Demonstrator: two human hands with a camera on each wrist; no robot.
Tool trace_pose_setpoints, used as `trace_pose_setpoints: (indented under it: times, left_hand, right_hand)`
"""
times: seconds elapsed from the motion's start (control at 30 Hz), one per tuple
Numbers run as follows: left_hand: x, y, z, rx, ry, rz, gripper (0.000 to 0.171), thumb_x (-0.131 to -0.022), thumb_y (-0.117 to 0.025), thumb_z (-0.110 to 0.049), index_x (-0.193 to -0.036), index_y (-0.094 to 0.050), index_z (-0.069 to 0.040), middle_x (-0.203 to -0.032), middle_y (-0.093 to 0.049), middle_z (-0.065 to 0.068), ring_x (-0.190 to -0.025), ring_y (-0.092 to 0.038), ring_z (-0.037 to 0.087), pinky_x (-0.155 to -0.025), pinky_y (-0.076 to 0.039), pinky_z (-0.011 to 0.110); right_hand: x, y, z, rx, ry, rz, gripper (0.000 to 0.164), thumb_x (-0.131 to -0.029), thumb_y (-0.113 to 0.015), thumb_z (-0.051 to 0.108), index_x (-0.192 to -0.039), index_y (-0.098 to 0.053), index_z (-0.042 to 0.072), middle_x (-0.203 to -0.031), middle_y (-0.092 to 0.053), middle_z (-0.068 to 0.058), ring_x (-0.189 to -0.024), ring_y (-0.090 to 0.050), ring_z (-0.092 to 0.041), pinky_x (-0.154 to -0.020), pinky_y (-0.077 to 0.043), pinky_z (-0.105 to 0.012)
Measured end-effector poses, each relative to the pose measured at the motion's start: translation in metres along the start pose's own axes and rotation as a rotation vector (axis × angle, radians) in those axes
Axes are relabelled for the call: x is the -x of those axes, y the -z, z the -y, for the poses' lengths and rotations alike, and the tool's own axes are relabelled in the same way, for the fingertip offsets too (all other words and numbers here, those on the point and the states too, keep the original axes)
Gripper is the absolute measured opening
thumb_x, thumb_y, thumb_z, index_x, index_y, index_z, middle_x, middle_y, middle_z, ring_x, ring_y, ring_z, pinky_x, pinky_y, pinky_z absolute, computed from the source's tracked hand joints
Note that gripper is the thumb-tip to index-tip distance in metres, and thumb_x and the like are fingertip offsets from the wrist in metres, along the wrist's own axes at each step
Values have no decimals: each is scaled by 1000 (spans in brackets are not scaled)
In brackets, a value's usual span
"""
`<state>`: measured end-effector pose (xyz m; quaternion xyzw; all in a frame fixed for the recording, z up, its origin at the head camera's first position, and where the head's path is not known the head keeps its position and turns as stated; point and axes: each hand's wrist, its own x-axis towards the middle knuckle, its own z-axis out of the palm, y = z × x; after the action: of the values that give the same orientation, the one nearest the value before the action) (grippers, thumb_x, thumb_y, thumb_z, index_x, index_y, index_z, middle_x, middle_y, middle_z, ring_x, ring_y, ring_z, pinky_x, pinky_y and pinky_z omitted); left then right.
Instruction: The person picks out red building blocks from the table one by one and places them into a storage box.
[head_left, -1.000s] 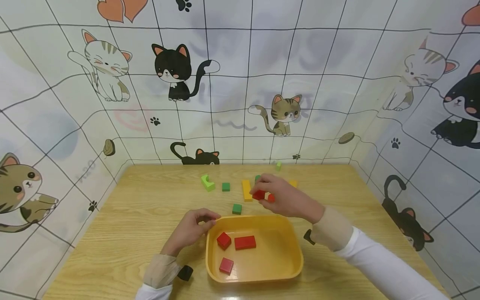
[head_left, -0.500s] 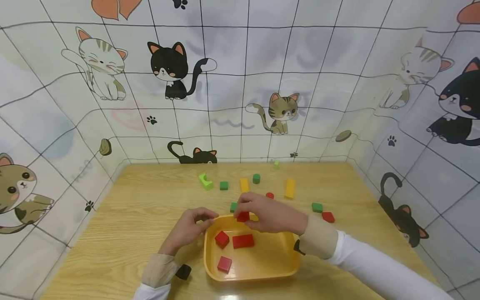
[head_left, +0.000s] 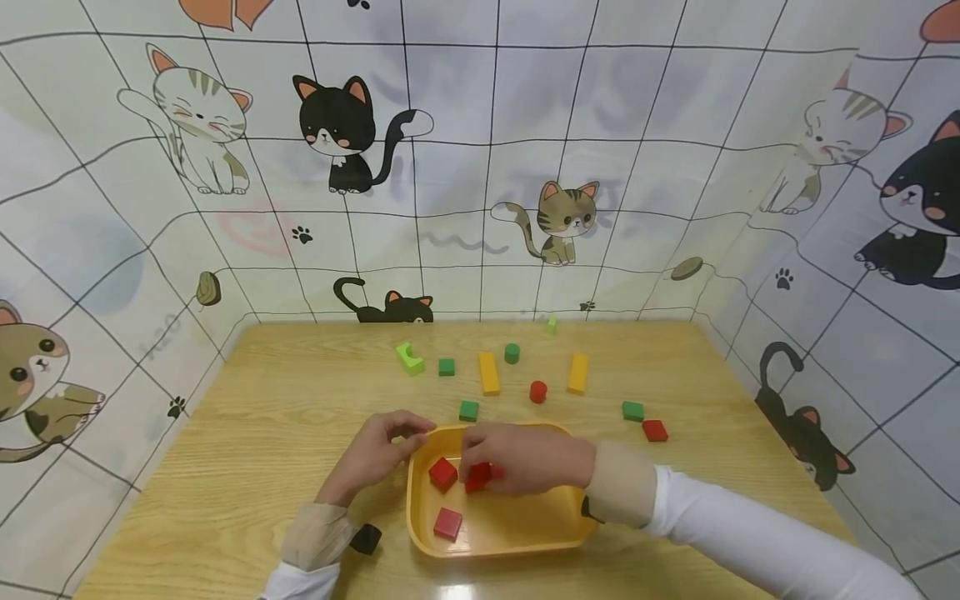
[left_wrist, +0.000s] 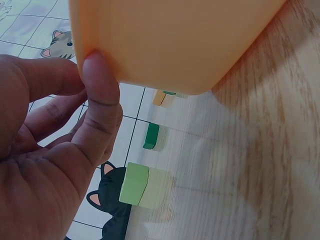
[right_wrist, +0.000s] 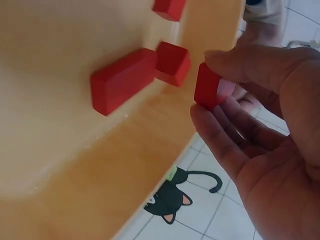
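My left hand (head_left: 375, 457) pinches the far left corner rim of a yellow plastic bin (head_left: 517, 529), its thumb against the outer wall in the left wrist view. Over the inside of the bin, my right hand (head_left: 528, 457) holds a small red block (right_wrist: 206, 89) between thumb and fingers. Inside the bin lie a red cube (head_left: 443, 475), a second small red block (head_left: 447, 524) and a longer red block (right_wrist: 122, 81). In the head view the right hand covers most of the longer one.
Beyond the bin lie green blocks (head_left: 468, 410), yellow bars (head_left: 489, 373), a red cylinder (head_left: 537, 392), a green cylinder (head_left: 512, 353) and a light green arch (head_left: 409, 359). At right are another green block (head_left: 633, 411) and a red block (head_left: 655, 431). A cat-print cloth (head_left: 457, 183) surrounds the table.
My right hand has carried the red block from among the blocks beyond the bin, toward me and down over the bin's inside. The left hand keeps its grip on the rim.
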<state>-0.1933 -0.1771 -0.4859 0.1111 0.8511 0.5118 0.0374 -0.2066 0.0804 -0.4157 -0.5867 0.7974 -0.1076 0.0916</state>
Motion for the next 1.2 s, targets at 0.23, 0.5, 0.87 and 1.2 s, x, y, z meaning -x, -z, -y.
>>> trace_pose_setpoints:
  times: [0.23,0.5,0.87,1.2]
  left_hand:
    - [0,1,1,2,-2,8,18,-93,-66,-7,-109,-74,-7,-107,-71,4,-101,-63,21,-82,-54,32]
    - [1,0,2,12,-5,6,18,-92,-66,-8,-108,-75,-9,-106,-71,2,-100,-63,21,-79,-54,30]
    - [0,0,1,4,3,-4,18,-92,-67,-8,-107,-75,-13,-105,-71,-2,-103,-63,21,-80,-55,31]
    - [1,1,0,12,6,9,18,-93,-66,-9,-108,-75,-11,-107,-71,0,-104,-63,22,-81,-54,31]
  right_hand:
    - [-1,-14,0,4,42,68,20,-85,-75,18,-104,-74,26,-99,-54,13,-88,-48,-1,-80,-40,-9]
    - [-4,-23,7,-5,43,199,23,-83,-78,17,-102,-74,28,-100,-55,15,-86,-49,1,-78,-40,-7]
    - [-9,-27,9,0,107,287,22,-81,-80,16,-100,-76,26,-93,-55,15,-84,-49,2,-74,-38,-5]
    - [-16,-38,11,69,113,357,21,-82,-79,17,-98,-73,29,-93,-51,17,-83,-47,2,-75,-38,-6]
